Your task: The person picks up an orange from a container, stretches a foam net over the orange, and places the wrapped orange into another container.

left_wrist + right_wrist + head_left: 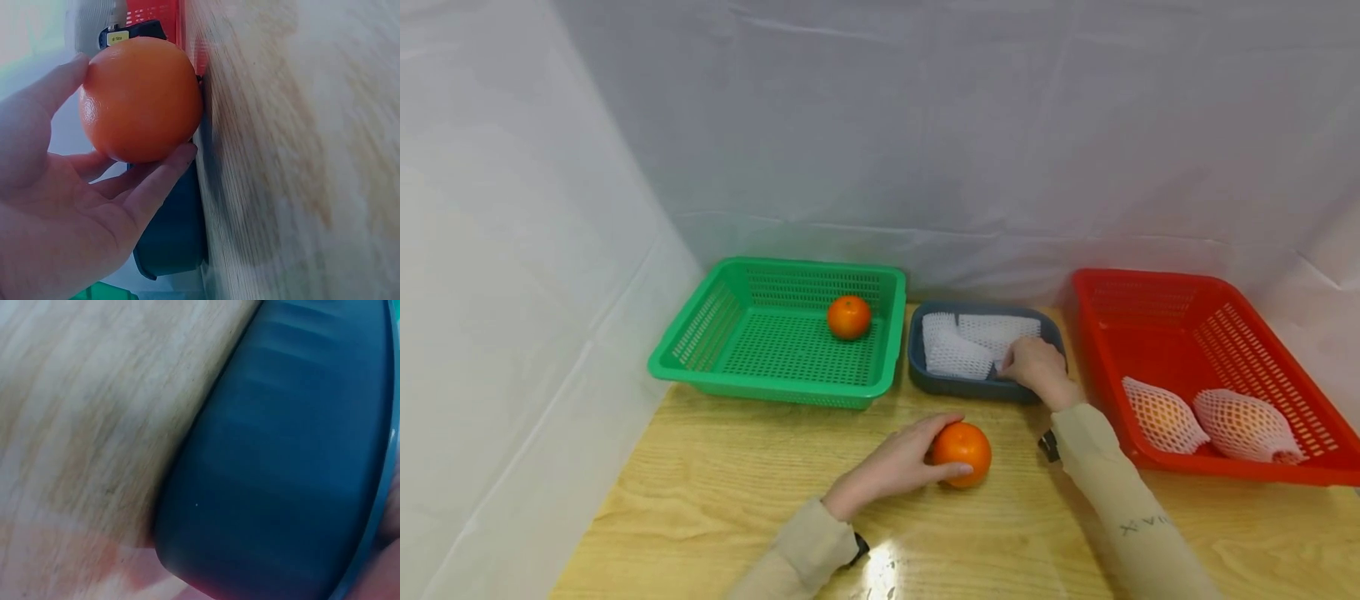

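An orange [964, 455] stands on the wooden table, with my left hand [910, 457] gripping it from the left. In the left wrist view, the thumb and fingers curve round the orange [142, 100]. My right hand [1036, 367] reaches over the front rim of a dark blue bin [951, 386] that holds white foam net sleeves [958, 354]. Its bent fingers are at the nets' right front part; the fingertips are hidden, so a grip on a net cannot be made out. The right wrist view shows mostly the bin's outer wall [275, 456].
At the left back, a green basket [775, 389] contains one bare orange [849, 317]. On the right, a red basket [1150, 350] holds two fruits in foam nets [1163, 417]. White sheeting [880, 125] rises behind the table [700, 483] and along its left side.
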The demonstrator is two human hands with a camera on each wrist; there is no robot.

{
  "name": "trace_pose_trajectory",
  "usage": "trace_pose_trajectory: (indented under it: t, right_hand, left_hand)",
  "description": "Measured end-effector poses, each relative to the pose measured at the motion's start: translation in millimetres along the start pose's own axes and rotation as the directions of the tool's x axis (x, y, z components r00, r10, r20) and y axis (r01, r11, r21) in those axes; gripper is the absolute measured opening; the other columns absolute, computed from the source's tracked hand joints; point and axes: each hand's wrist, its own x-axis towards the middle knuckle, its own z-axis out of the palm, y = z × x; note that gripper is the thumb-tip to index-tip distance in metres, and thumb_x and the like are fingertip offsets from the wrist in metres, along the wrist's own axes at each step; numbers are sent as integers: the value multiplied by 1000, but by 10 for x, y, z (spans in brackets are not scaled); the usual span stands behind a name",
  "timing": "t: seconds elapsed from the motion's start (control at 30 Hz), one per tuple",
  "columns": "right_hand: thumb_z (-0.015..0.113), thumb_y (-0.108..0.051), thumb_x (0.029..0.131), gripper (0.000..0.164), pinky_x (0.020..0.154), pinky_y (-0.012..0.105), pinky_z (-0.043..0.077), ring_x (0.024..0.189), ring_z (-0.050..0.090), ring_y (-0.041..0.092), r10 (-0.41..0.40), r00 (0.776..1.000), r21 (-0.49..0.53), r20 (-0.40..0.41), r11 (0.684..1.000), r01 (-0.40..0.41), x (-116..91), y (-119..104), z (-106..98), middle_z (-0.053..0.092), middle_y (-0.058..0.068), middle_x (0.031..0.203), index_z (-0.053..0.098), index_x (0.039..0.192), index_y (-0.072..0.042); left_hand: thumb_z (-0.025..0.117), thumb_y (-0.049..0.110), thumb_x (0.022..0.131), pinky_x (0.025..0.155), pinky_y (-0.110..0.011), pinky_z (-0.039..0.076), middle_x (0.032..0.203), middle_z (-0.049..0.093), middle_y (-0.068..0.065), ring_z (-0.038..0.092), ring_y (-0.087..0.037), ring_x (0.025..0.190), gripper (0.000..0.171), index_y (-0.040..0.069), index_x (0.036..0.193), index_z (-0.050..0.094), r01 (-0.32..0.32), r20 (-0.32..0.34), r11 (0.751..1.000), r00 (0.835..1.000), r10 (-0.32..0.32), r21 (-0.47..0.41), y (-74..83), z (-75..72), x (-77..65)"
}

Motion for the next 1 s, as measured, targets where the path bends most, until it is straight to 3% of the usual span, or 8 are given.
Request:
trace_pose_trajectory:
  t: [0.23,0.4,0.53,0.83,1.0]
  right_hand:
    - [73,-24,85,19,63,40,48,72,58,29,-27,998,-7,-61,1000,26,-38,28,-46,65,9,75,71,78,-6]
    - [72,-20,89,18,67,44,50,76,58,31,-43,990,23,-137,999,46,-134,-30,-126,66,13,83,67,91,-3]
    - [67,-19,92,18,69,49,53,79,62,34,-68,970,52,-233,995,82,-232,-52,-185,69,16,91,69,99,-2]
    - [67,-12,95,15,55,50,53,66,64,36,-140,873,53,-468,981,186,-535,-125,-318,72,19,90,73,102,0]
    - [67,-7,96,10,61,55,53,76,65,40,-170,791,37,-588,971,237,-748,-187,-392,70,19,93,72,98,1]
  left_hand:
    - [69,54,92,114,-51,38,157,45,-4,48,-26,138,81,16,156,39,6,-8,1000,1000,-6,-8,15,5,-3]
    - [69,55,93,114,-49,38,157,45,-3,48,-25,138,79,16,155,40,3,-6,1000,1000,-3,-17,10,-1,-5]
    - [68,54,93,114,-48,38,156,45,-3,48,-24,138,78,15,155,41,-4,-7,1000,1000,4,-16,10,1,-4]
    - [67,55,93,113,-51,38,156,45,-5,48,-27,138,77,17,155,40,9,-11,1000,1000,-9,-28,13,4,-9]
    - [61,54,98,110,-50,42,154,47,-7,51,-27,135,73,15,155,40,17,-33,997,999,-19,-69,19,-12,-7]
